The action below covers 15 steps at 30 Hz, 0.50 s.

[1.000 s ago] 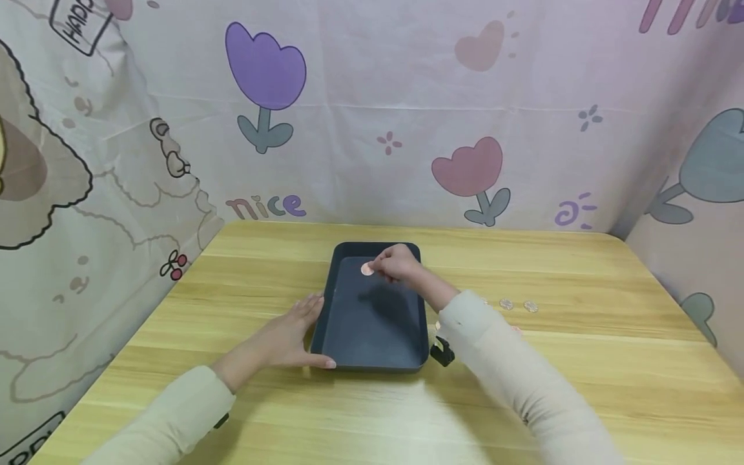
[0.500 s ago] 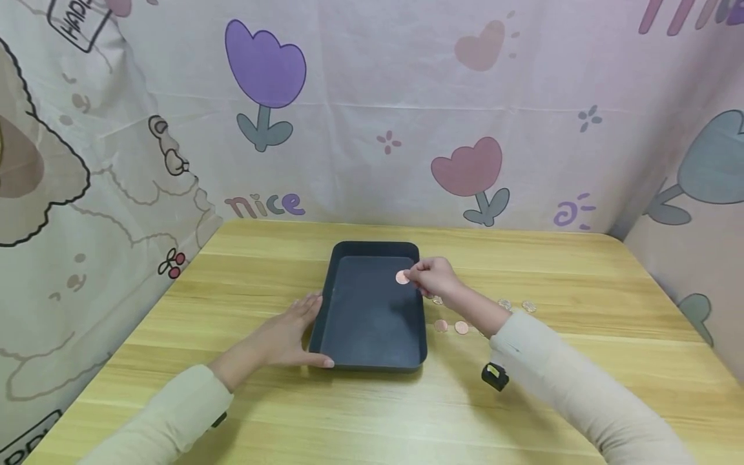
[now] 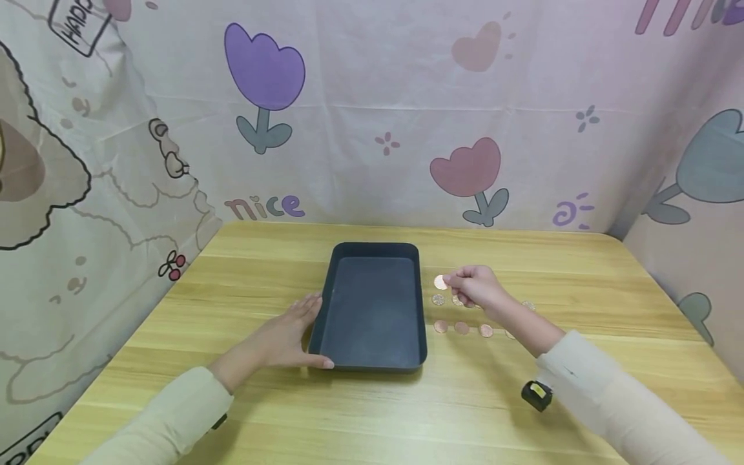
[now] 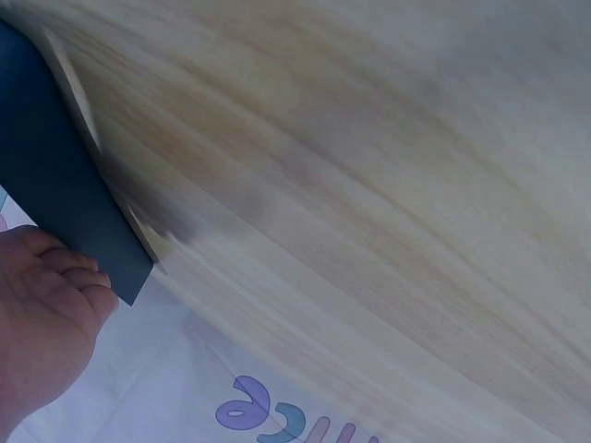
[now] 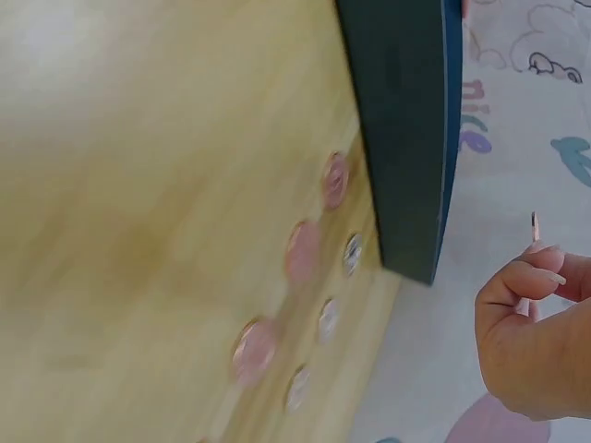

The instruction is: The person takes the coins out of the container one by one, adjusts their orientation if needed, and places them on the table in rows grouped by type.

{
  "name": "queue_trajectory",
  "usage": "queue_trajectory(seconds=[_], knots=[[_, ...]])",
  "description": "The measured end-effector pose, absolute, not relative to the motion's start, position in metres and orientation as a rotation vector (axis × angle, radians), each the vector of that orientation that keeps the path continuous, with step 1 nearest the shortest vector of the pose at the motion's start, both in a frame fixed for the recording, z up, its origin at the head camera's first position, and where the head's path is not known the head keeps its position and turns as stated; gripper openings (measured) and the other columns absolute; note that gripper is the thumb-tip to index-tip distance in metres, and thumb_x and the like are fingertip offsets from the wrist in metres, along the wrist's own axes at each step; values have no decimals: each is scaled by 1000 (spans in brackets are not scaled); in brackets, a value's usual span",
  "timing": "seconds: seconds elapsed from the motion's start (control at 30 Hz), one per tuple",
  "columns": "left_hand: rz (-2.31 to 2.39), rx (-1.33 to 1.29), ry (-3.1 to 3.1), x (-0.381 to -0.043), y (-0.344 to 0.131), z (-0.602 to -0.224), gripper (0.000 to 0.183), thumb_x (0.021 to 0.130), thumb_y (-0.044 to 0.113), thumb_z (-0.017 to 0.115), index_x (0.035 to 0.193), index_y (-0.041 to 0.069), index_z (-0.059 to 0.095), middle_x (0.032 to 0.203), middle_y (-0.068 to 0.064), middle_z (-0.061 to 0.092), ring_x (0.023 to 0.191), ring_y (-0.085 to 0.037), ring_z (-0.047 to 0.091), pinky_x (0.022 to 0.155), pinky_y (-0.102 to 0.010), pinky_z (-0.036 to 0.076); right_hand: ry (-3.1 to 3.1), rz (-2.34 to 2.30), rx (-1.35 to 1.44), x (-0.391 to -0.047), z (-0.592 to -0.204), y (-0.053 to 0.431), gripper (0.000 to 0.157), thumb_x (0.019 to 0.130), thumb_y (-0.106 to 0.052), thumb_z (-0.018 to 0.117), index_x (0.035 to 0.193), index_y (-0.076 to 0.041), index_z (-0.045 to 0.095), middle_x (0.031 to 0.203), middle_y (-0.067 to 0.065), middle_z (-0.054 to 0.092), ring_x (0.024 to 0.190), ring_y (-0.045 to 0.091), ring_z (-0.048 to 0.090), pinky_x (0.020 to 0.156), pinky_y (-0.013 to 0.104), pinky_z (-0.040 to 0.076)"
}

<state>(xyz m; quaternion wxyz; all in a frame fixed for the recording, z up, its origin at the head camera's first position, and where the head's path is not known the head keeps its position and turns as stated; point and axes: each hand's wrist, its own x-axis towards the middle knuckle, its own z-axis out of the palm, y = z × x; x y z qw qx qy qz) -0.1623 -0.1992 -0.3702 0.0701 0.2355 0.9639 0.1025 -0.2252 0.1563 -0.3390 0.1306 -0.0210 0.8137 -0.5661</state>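
Observation:
My right hand [image 3: 479, 287] pinches a copper-coloured coin [image 3: 440, 282] between thumb and fingers, lifted above the table just right of a dark baking tray [image 3: 423, 316]. In the right wrist view the coin [image 5: 535, 226] shows edge-on above the fingertips. The tray has low walls and a bare floor. At its near left corner my left hand [image 3: 285, 332] rests with fingers along the left wall and thumb at the near rim. Right of the tray lie a row of copper coins [image 3: 462, 328] and, farther back, a row of silver coins [image 3: 438, 299], partly hidden by the right hand and forearm.
The wooden table [image 3: 261, 413] runs back to a printed cloth [image 3: 360, 77] hanging behind it. Another cloth side [image 3: 116, 271] borders it on the left. A black wrist device [image 3: 537, 395] hangs under the right sleeve.
My right hand has moved rightward from above the tray to beyond its right wall, still pinching the copper coin. More coins have come into sight. The left hand and tray stay put.

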Motion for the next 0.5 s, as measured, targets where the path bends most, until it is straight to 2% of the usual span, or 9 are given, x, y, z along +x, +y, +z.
queue_trajectory(seconds=[0.2,0.5], knots=[[300,708,2903,-162,-198,-370,117,67,73,61,145,-6,21,154,-19,16,142,-37,17,113,-51,25,2371,-1602,-18,-216,-348,181,15,92,-15,54,86,0,55,64,-5,51,50,3,40,46,14,36],[296,697,2919,-161,-198,-368,118,66,74,60,145,-5,22,154,-19,17,142,-36,17,113,-50,26,2329,-1587,9,-200,-364,225,18,94,-16,51,84,-1,53,60,-7,47,48,1,39,44,14,34]])
